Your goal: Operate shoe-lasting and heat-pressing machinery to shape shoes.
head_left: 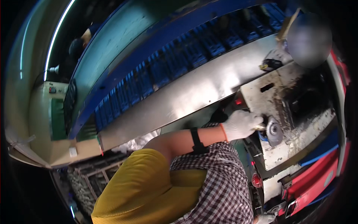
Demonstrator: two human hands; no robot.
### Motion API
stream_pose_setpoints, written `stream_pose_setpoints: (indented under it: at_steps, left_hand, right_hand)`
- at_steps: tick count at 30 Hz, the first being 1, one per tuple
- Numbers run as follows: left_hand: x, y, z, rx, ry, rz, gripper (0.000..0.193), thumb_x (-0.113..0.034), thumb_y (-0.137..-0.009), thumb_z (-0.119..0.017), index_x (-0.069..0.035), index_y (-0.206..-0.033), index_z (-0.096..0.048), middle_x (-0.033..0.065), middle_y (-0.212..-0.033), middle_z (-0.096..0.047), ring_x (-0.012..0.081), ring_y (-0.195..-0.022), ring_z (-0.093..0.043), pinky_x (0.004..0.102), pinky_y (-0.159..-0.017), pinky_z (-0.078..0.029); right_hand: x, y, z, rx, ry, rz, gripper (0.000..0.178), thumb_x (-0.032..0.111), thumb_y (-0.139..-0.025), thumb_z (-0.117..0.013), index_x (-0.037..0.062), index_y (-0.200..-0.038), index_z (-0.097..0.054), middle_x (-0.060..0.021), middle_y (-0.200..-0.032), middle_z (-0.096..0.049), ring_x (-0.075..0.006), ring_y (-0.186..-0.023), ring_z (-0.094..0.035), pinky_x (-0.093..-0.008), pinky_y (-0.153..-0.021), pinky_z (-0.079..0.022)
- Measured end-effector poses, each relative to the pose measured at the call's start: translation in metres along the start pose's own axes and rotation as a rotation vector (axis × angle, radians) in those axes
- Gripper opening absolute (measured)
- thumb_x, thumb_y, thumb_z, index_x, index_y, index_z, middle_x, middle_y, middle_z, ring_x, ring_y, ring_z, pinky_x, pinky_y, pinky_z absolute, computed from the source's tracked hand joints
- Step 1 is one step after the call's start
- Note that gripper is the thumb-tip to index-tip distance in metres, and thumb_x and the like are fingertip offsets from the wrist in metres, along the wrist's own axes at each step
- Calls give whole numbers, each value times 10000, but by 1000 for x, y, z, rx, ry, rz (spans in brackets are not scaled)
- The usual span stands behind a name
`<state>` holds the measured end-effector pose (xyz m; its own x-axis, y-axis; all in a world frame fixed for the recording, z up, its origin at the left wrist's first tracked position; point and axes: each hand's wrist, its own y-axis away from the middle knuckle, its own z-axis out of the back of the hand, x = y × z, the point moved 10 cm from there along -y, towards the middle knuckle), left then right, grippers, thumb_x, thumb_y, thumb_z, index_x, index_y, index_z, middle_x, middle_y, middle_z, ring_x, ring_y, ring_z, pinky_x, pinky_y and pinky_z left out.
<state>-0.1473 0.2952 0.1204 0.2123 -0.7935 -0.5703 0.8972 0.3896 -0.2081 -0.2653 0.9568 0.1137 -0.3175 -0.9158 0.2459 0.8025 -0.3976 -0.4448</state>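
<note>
My left hand (241,125), in a white knitted glove with an orange cuff, reaches to a round grey grinding wheel (274,131). Its fingers close on a small brass-coloured piece (258,128) right beside the wheel; whether the two touch cannot be made out. The wheel sits at the edge of a dirty white machine top (276,156). At the lower edge, my right hand (264,219), also in a white glove, shows only in part. It is close to another grey round part (278,207), and its fingers are hidden.
A long bare metal bench (194,99) runs diagonally behind, under a blue rack (179,56) of slotted parts. A dark opening (305,100) is in the machine top. Red panels (311,175) stand at right. A black and yellow item (271,65) lies on the bench's far end.
</note>
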Motion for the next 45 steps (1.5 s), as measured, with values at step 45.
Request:
stream_pose_setpoints:
  at_steps: [45]
  left_hand:
    - [285,183,-18,-137,-373,487,707,-278,-724,-745,-19,-1338,-509,256,-1377,-487,497,-1252,-446,610,-1025,-348]
  right_hand:
    - [85,-53,-117,367,429,600,583,480,-987,-543,102,-1430,-573,-149,-1389,-630,-339,-1255,-608,-408,-1056,-472]
